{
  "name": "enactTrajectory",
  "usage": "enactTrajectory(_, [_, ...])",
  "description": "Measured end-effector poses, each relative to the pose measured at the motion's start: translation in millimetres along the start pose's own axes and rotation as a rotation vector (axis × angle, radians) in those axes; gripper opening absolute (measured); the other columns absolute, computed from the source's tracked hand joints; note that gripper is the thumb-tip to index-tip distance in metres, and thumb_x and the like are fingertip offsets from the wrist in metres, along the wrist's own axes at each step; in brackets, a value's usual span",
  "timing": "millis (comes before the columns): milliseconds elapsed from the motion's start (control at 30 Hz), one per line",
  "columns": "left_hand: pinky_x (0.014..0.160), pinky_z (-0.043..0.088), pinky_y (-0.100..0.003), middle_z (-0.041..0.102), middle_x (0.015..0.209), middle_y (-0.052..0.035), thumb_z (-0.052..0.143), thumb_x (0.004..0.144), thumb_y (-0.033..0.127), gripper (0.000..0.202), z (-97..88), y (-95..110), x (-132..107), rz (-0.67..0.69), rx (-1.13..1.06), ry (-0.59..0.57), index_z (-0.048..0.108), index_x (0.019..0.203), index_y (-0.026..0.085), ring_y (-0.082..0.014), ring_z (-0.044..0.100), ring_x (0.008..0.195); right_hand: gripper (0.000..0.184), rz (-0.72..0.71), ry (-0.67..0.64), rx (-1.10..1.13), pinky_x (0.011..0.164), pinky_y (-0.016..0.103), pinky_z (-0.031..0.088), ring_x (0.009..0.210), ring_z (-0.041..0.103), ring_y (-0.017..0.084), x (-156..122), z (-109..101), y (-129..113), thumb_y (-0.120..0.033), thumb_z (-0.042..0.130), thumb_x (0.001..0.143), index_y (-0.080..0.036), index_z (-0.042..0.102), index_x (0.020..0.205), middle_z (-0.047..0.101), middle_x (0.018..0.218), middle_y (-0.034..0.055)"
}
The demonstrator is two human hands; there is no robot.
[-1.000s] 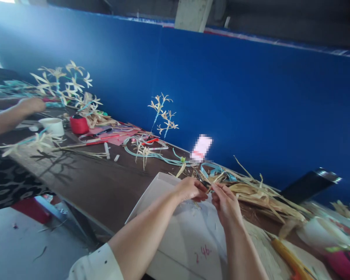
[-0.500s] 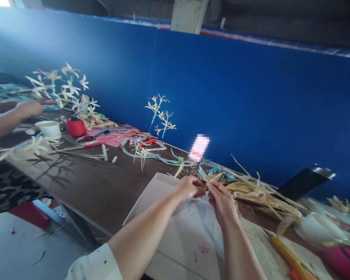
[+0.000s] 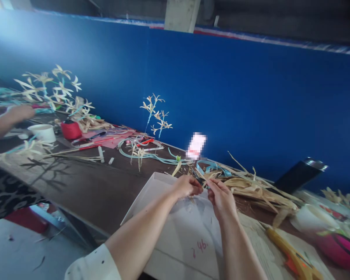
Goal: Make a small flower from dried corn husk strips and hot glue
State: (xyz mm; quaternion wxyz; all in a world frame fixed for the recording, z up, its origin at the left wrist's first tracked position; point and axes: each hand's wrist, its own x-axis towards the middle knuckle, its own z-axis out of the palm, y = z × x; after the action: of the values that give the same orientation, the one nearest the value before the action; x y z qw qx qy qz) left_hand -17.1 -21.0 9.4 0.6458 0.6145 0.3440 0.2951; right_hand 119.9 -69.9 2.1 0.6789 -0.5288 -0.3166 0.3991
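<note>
Above a white box lid [image 3: 175, 237], my two hands work close together with the fingertips nearly meeting. My left hand [image 3: 188, 187] is closed in a pinch; whatever lies between its fingers is too small and hidden to make out. My right hand [image 3: 222, 197] is also closed, thumb against forefinger, and a thin pale strip of dried husk [image 3: 203, 175] sticks out from its fingertips. Small scraps lie on the lid below the hands. Just behind them are loose dried husks [image 3: 247, 186] and a loop of light blue ribbon [image 3: 204, 166].
A yellow glue gun [image 3: 294, 256], a white roll [image 3: 313, 217] and a tilted black flask [image 3: 300, 175] are to the right. Husk flowers [image 3: 160, 120] stand by the blue partition [image 3: 236, 97]. At left, a co-worker's hand [image 3: 21, 113] is near a white cup [image 3: 43, 133].
My fingertips have drawn slightly apart, and the pale strip now points up from my right hand. The view has shifted a little to the right.
</note>
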Motion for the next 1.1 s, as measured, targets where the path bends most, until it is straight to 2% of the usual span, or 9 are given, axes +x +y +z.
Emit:
enactTrajectory(167, [0.051, 0.036, -0.020, 0.056, 0.058, 0.0007, 0.068, 0.057, 0.025, 0.021, 0.8, -2.7, 3.2, 0.039, -0.053, 0.040, 0.063, 0.072, 0.011, -0.0064, 0.045, 0.050, 0.035, 0.007, -0.045, -0.076, 0.038, 0.019, 0.023, 0.043, 0.036, 0.006, 0.9, -1.4, 3.6, -0.040, 0.078, 0.057, -0.017, 0.063, 0.079, 0.048, 0.051, -0.0048])
enactTrajectory(400, [0.049, 0.034, -0.021, 0.054, 0.056, 0.0009, 0.071, 0.056, 0.030, 0.026, -0.7, -10.1, 8.1, 0.044, -0.015, 0.058, 0.061, 0.070, 0.011, -0.0066, 0.043, 0.048, 0.036, -0.011, -0.066, -0.093, 0.038, 0.019, 0.022, 0.041, 0.034, 0.006, 1.3, -2.2, 4.8, -0.042, 0.077, 0.058, -0.016, 0.063, 0.078, 0.049, 0.051, -0.0039])
enactTrajectory(567, [0.051, 0.034, -0.021, 0.054, 0.056, 0.0008, 0.071, 0.055, 0.035, 0.030, -1.9, -10.0, 7.0, 0.047, 0.065, 0.041, 0.063, 0.070, 0.011, -0.0072, 0.044, 0.050, 0.031, 0.013, -0.017, -0.028, 0.035, 0.018, 0.020, 0.041, 0.034, 0.005, 0.0, -0.9, 1.3, -0.040, 0.077, 0.056, -0.017, 0.061, 0.070, 0.054, 0.059, -0.0020])
enactTrajectory(767, [0.052, 0.034, -0.021, 0.056, 0.060, 0.0001, 0.071, 0.055, 0.034, 0.029, -1.8, -5.4, 1.6, 0.034, 0.197, 0.052, 0.067, 0.073, 0.011, -0.0080, 0.045, 0.053, 0.025, 0.030, 0.063, 0.046, 0.033, 0.018, 0.019, 0.042, 0.037, 0.006, -3.1, 1.2, -6.3, -0.036, 0.075, 0.056, -0.017, 0.060, 0.063, 0.056, 0.061, -0.0009])
enactTrajectory(900, [0.051, 0.035, -0.021, 0.057, 0.061, 0.0000, 0.069, 0.057, 0.034, 0.029, -2.5, -4.9, -0.4, 0.049, 0.240, -0.008, 0.067, 0.074, 0.011, -0.0082, 0.046, 0.053, 0.024, 0.028, 0.089, 0.088, 0.033, 0.017, 0.019, 0.043, 0.036, 0.005, -3.4, 1.3, -8.3, -0.033, 0.074, 0.055, -0.017, 0.058, 0.060, 0.057, 0.065, -0.0003])
enactTrajectory(1100, [0.052, 0.035, -0.020, 0.057, 0.062, -0.0007, 0.069, 0.058, 0.034, 0.029, 1.3, -0.9, -3.3, 0.050, 0.184, -0.074, 0.064, 0.075, 0.011, -0.0080, 0.047, 0.053, 0.026, 0.008, 0.127, 0.175, 0.032, 0.016, 0.018, 0.041, 0.032, 0.004, 1.9, -4.1, -7.2, -0.032, 0.074, 0.055, -0.017, 0.054, 0.060, 0.048, 0.056, -0.0037])
